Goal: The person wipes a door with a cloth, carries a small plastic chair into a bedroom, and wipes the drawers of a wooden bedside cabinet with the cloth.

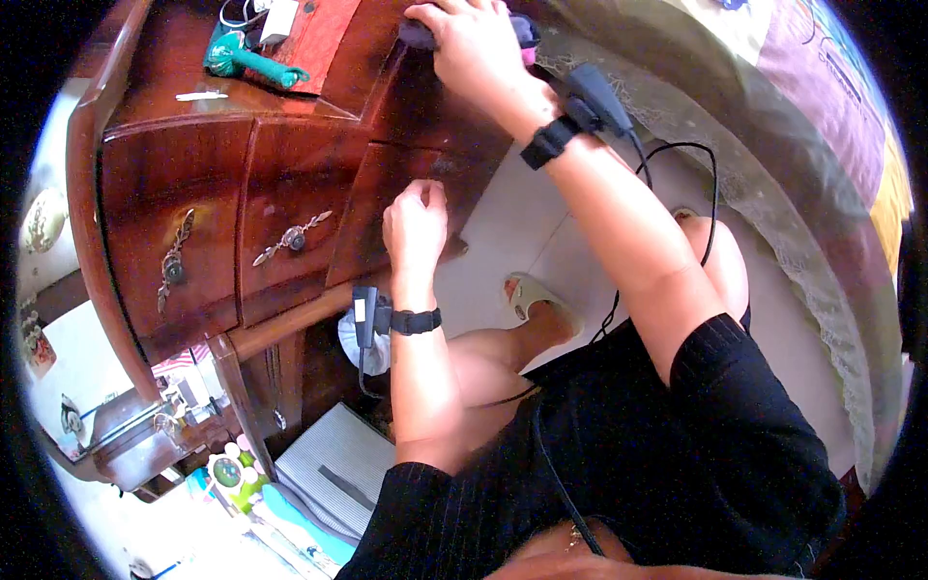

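My right hand is at the top of the head view, its fingers bent over a dark purplish cloth bundle. The bundle shows on both sides of the hand, with a bit of pink at its right end; its underside is hidden. Lower down, my left hand is curled closed in front of the reddish-brown wooden dresser. Nothing shows between its fingers. Both wrists wear black straps with small black devices and cables.
A green cloth-wrapped item, a white adapter and a red mat lie on the dresser top. Drawers with ornate handles face me. A bed with a lace-edged cover stands right. A grey striped box sits lower left.
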Tool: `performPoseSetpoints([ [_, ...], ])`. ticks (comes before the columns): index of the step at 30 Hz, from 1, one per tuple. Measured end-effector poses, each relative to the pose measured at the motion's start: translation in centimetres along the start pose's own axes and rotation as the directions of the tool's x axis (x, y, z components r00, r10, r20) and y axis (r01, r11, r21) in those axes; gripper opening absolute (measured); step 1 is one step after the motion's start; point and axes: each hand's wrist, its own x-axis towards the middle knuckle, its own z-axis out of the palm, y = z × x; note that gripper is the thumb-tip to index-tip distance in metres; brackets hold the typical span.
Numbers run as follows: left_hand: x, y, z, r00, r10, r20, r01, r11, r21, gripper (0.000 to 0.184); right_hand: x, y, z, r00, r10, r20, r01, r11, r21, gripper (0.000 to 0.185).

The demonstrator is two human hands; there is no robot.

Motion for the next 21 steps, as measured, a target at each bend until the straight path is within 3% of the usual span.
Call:
performPoseSetpoints([
  [4,-0.1,-0.6,0.0,1.0,0.012,0.0,-0.012,0.999,0.047,0.031,-1.1,-1.1,1.8,0.99,-0.065,0.128,0.091,0.974,-0.205,0.031],
  [7,-0.1,-0.4,-0.1,1.0,0.002,0.028,-0.002,1.0,0.004,0.032,-2.6,-3.8,1.5,0.958,-0.122,0.259,0.171,0.969,-0.178,0.028],
  [11,-0.6,1.1,-0.3,0.999,-0.027,0.044,0.028,0.999,-0.042,0.034,-3.1,-3.8,1.9,0.943,-0.201,0.264,0.214,0.977,-0.021,0.032],
  [15,-1.2,1.6,-0.5,1.0,0.012,0.006,-0.012,1.0,0.003,0.033,0.1,0.2,0.6,0.945,-0.139,0.295,0.201,0.96,-0.193,0.037],
  [17,-1.6,1.5,-0.6,1.0,0.023,-0.009,-0.023,1.0,0.006,0.032,2.4,3.2,0.1,0.964,-0.138,0.225,0.189,0.956,-0.226,0.041],
  [18,-1.9,1.2,-0.7,1.0,0.028,-0.006,-0.028,1.0,0.004,0.032,3.8,2.7,-1.8,0.962,-0.046,0.268,0.117,0.959,-0.257,0.03],
  [19,-1.9,0.8,-0.7,0.999,0.036,-0.006,-0.036,0.999,0.003,0.031,4.5,4.3,-1.5,0.974,-0.095,0.208,0.137,0.971,-0.194,0.028],
  [21,-1.8,0.2,-0.8,0.998,0.057,-0.024,-0.057,0.998,0.008,0.031,5.0,4.7,-1.1,0.977,-0.063,0.204,0.121,0.951,-0.284,0.029],
])
